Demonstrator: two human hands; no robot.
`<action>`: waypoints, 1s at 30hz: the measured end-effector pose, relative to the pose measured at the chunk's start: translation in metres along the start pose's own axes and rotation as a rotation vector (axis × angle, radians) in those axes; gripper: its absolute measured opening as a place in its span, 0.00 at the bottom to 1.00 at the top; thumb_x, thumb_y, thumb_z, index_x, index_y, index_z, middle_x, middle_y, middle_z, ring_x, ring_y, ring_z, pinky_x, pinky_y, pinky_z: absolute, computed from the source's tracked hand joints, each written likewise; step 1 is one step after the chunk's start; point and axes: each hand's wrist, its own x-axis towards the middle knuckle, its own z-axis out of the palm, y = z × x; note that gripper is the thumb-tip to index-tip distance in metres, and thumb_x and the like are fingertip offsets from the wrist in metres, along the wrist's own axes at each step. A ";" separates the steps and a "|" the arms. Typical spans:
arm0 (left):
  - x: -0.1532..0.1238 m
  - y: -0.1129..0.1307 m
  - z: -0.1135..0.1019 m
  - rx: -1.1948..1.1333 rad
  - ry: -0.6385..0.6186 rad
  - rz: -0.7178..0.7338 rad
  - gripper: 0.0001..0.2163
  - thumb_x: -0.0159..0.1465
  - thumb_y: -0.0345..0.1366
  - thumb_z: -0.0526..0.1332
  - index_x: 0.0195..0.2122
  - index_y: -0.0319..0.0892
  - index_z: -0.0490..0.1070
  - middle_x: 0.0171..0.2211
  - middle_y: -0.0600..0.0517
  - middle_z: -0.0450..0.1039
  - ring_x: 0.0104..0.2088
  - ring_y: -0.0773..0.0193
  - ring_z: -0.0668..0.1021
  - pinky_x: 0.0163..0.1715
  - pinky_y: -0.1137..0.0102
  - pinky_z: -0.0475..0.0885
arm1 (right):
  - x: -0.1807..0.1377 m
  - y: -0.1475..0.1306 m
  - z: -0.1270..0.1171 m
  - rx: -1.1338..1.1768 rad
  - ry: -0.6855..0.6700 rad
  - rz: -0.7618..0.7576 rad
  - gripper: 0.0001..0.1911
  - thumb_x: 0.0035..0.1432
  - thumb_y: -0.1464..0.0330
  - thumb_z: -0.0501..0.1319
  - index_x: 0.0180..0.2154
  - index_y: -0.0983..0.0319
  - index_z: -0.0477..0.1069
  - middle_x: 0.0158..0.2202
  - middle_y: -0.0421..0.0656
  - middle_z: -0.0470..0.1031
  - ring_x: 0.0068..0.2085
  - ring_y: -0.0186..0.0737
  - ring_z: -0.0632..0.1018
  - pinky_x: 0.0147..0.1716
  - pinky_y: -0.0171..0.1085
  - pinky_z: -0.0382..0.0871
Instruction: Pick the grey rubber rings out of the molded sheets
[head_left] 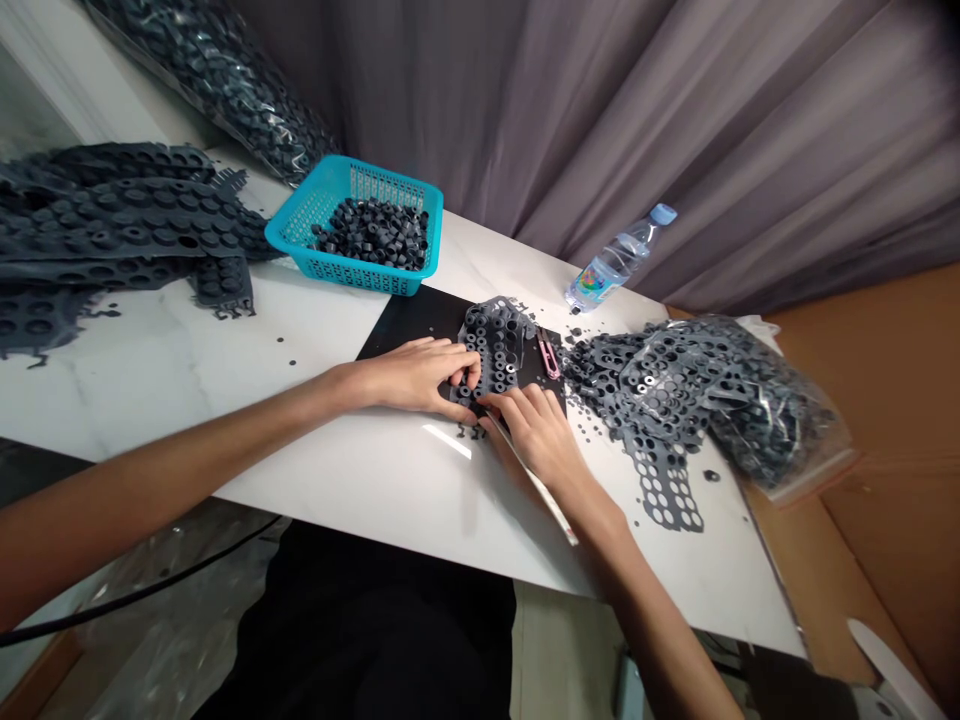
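In the head view, my right hand (538,432) clamps its fingers on a white stick (553,508) beside the dark studded sheet (492,345) on the black mat (409,322). My left hand (420,375) touches the sheet, its fingers' grip unclear; too light a hold could let it skid.

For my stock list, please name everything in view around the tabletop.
Sheet: one, grey, on mat
Stick: one, white, right hand
Mat: one, black, under sheet
Clippers: one, pink, on mat
Basket: one, blue, back left
Small parts: many, dark, in basket
Sheets: several, grey, left
Scraps: many, grey, right
Filled bags: two, clear, each side
Bottle: one, clear, back
Table: one, white, below
Curtain: one, grey, behind
Panel: one, brown, right
Hands: two, bare, at sheet
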 end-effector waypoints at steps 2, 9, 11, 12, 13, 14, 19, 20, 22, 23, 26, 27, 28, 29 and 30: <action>0.000 0.000 0.000 0.003 -0.003 -0.007 0.21 0.65 0.60 0.65 0.45 0.47 0.70 0.40 0.53 0.72 0.43 0.55 0.73 0.46 0.64 0.59 | 0.000 -0.004 0.002 -0.029 0.018 0.041 0.12 0.77 0.65 0.53 0.54 0.60 0.72 0.42 0.49 0.78 0.43 0.52 0.72 0.42 0.47 0.64; 0.001 0.001 0.002 -0.004 -0.009 -0.032 0.21 0.65 0.59 0.65 0.44 0.47 0.69 0.41 0.54 0.71 0.43 0.56 0.72 0.53 0.62 0.58 | 0.001 0.001 -0.005 -0.005 0.180 0.290 0.14 0.78 0.64 0.51 0.55 0.63 0.69 0.44 0.53 0.76 0.44 0.54 0.71 0.45 0.49 0.67; 0.001 0.000 0.001 -0.012 -0.016 -0.020 0.21 0.66 0.59 0.65 0.44 0.46 0.68 0.41 0.54 0.70 0.44 0.56 0.72 0.54 0.61 0.57 | -0.003 0.013 -0.010 0.014 0.240 0.381 0.14 0.77 0.62 0.51 0.54 0.61 0.70 0.44 0.52 0.76 0.45 0.54 0.72 0.46 0.50 0.67; 0.000 -0.001 0.001 -0.016 -0.024 -0.011 0.21 0.66 0.59 0.64 0.45 0.46 0.68 0.42 0.53 0.70 0.44 0.56 0.72 0.54 0.61 0.57 | -0.007 0.020 -0.012 0.016 0.251 0.422 0.14 0.77 0.61 0.51 0.53 0.61 0.70 0.44 0.52 0.76 0.45 0.55 0.72 0.46 0.50 0.67; 0.000 -0.001 0.000 -0.020 -0.033 -0.001 0.22 0.66 0.60 0.63 0.45 0.46 0.68 0.42 0.53 0.70 0.45 0.56 0.72 0.55 0.61 0.57 | -0.011 0.027 -0.014 0.009 0.254 0.455 0.14 0.77 0.61 0.51 0.52 0.60 0.71 0.43 0.52 0.76 0.45 0.55 0.72 0.46 0.50 0.67; -0.001 -0.002 -0.001 -0.023 -0.042 0.010 0.22 0.66 0.60 0.63 0.46 0.46 0.68 0.43 0.53 0.70 0.45 0.56 0.72 0.55 0.61 0.56 | -0.015 0.033 -0.015 -0.002 0.256 0.476 0.14 0.77 0.61 0.51 0.51 0.60 0.71 0.43 0.52 0.76 0.45 0.55 0.72 0.45 0.50 0.67; -0.005 -0.004 -0.005 -0.040 -0.080 0.032 0.22 0.67 0.60 0.62 0.49 0.47 0.69 0.44 0.52 0.71 0.47 0.55 0.72 0.57 0.61 0.56 | -0.025 0.046 -0.014 0.025 0.223 0.468 0.14 0.77 0.59 0.51 0.50 0.58 0.71 0.43 0.50 0.76 0.44 0.55 0.73 0.43 0.50 0.67; -0.005 -0.004 -0.006 -0.046 -0.083 0.032 0.22 0.67 0.59 0.62 0.49 0.47 0.69 0.44 0.52 0.71 0.47 0.55 0.72 0.57 0.62 0.56 | -0.025 0.045 -0.013 0.052 0.202 0.455 0.14 0.77 0.59 0.51 0.50 0.58 0.71 0.43 0.50 0.76 0.44 0.55 0.73 0.43 0.50 0.67; -0.006 -0.002 -0.009 -0.062 -0.085 0.030 0.21 0.66 0.58 0.63 0.49 0.47 0.69 0.44 0.52 0.71 0.47 0.55 0.72 0.56 0.62 0.57 | -0.024 0.041 -0.012 0.072 0.172 0.432 0.13 0.77 0.59 0.51 0.50 0.58 0.70 0.44 0.50 0.76 0.44 0.54 0.73 0.42 0.49 0.68; -0.007 -0.001 -0.010 -0.072 -0.086 0.025 0.21 0.66 0.57 0.64 0.49 0.47 0.69 0.44 0.52 0.71 0.47 0.55 0.72 0.56 0.62 0.58 | -0.024 0.038 -0.012 0.059 0.167 0.427 0.13 0.77 0.60 0.50 0.50 0.58 0.70 0.43 0.51 0.76 0.44 0.54 0.73 0.41 0.48 0.67; -0.008 -0.001 -0.014 -0.124 -0.105 0.011 0.21 0.64 0.55 0.66 0.51 0.48 0.69 0.44 0.52 0.71 0.48 0.55 0.71 0.52 0.64 0.61 | -0.024 0.034 -0.013 -0.002 0.149 0.425 0.14 0.77 0.61 0.49 0.49 0.59 0.69 0.41 0.52 0.74 0.43 0.55 0.72 0.39 0.48 0.67; -0.008 -0.002 -0.015 -0.148 -0.111 0.017 0.21 0.64 0.54 0.66 0.51 0.48 0.69 0.45 0.52 0.71 0.49 0.55 0.71 0.50 0.65 0.62 | -0.023 0.034 -0.015 -0.001 0.137 0.421 0.14 0.77 0.61 0.49 0.51 0.60 0.69 0.42 0.53 0.74 0.44 0.56 0.73 0.40 0.49 0.67; -0.008 -0.003 -0.016 -0.172 -0.116 0.030 0.21 0.64 0.53 0.67 0.51 0.48 0.69 0.46 0.52 0.72 0.49 0.56 0.71 0.49 0.66 0.63 | -0.022 0.034 -0.017 0.017 0.130 0.416 0.15 0.77 0.61 0.49 0.53 0.61 0.68 0.43 0.54 0.75 0.45 0.56 0.73 0.41 0.49 0.68; -0.008 -0.005 -0.017 -0.195 -0.117 0.048 0.20 0.64 0.52 0.68 0.51 0.48 0.69 0.47 0.52 0.72 0.49 0.56 0.72 0.48 0.66 0.63 | -0.021 0.033 -0.019 0.048 0.127 0.415 0.16 0.77 0.61 0.49 0.57 0.62 0.67 0.45 0.54 0.75 0.46 0.56 0.74 0.42 0.49 0.69; -0.007 -0.006 -0.017 -0.215 -0.116 0.064 0.19 0.63 0.51 0.68 0.50 0.48 0.69 0.48 0.52 0.73 0.49 0.57 0.72 0.48 0.67 0.63 | -0.018 0.031 -0.021 0.090 0.129 0.416 0.18 0.77 0.61 0.50 0.60 0.62 0.65 0.46 0.54 0.75 0.47 0.55 0.75 0.43 0.49 0.70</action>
